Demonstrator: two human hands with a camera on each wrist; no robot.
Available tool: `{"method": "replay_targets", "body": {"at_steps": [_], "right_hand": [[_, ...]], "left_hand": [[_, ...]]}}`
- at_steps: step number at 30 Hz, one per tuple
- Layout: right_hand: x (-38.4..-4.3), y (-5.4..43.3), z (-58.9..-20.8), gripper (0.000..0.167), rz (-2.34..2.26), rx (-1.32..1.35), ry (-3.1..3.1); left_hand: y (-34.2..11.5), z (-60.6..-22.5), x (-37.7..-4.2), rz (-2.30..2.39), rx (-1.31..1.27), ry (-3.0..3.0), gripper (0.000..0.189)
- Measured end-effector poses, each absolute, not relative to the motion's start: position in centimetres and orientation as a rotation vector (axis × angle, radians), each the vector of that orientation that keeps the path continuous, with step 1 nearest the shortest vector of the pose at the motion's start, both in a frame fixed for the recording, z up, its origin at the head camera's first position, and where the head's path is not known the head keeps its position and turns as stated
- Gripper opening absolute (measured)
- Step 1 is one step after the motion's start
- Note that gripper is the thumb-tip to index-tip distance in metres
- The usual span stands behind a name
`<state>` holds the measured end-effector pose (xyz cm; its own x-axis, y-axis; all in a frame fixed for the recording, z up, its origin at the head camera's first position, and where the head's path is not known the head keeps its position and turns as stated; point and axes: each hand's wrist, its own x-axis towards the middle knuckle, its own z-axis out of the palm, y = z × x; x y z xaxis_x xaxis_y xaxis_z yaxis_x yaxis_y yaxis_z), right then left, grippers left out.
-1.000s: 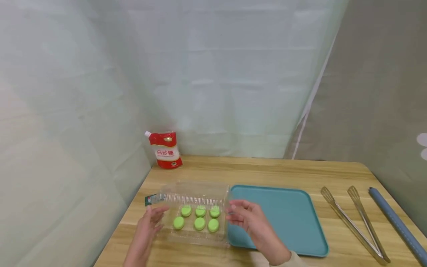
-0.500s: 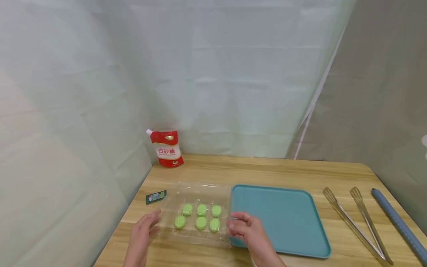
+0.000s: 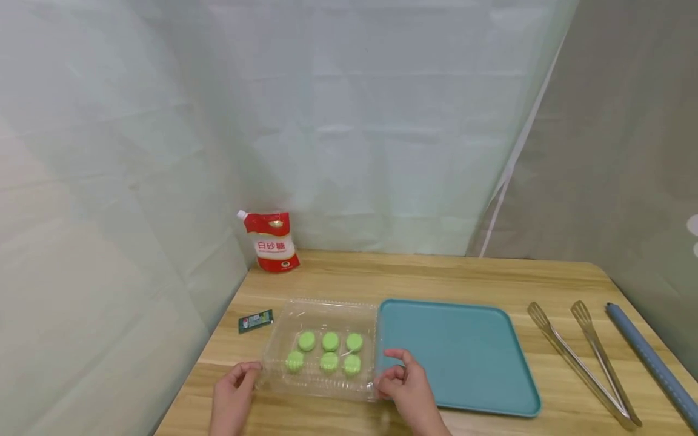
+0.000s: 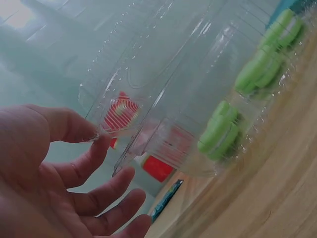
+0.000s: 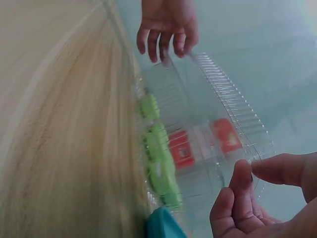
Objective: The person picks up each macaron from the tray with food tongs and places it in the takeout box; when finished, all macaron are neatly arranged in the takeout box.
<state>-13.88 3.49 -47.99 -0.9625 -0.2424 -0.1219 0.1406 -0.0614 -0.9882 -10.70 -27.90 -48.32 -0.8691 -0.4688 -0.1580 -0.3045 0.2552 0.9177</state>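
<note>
A clear plastic clamshell box [image 3: 322,386] lies on the table with several green macarons [image 3: 329,341] in two rows inside. Its see-through lid [image 3: 332,312] is over them, its front edge still raised off the base in the wrist views. At the front left corner, my left hand [image 3: 234,387] pinches the lid's edge between thumb and index finger, other fingers spread [image 4: 106,193]. My right hand [image 3: 408,387] is at the front right corner, thumb and index fingertip meeting on the lid's rim in the right wrist view.
A teal tray [image 3: 458,357] lies right of the box. Farther right are metal tongs [image 3: 591,363] and a blue rod-like roll [image 3: 651,360]. A small dark green packet [image 3: 255,321] lies left of the box, and a red-and-white sugar pouch [image 3: 272,243] stands behind.
The lid has come forward and down from the back over the macarons. Both hands have moved toward the box's front corners. The green packet now shows uncovered.
</note>
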Motion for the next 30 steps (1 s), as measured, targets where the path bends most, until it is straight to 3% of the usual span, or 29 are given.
{"method": "replay_targets", "body": {"at_steps": [15,24,30], "right_hand": [[-13.4,3.5,-49.5,0.047,-1.998,-0.121,2.114],[-12.8,3.5,-50.1,0.019,-1.873,-0.128,2.093],[-12.7,3.4,-50.2,0.03,-1.857,-0.138,1.997]], "left_hand": [[-27.9,-48.9,-9.9,-1.561,0.718,-2.477,0.029],[-27.7,-49.5,-9.8,-1.666,0.734,-2.378,0.026],[-27.5,-49.5,-9.8,-1.784,0.749,-2.238,0.022]]}}
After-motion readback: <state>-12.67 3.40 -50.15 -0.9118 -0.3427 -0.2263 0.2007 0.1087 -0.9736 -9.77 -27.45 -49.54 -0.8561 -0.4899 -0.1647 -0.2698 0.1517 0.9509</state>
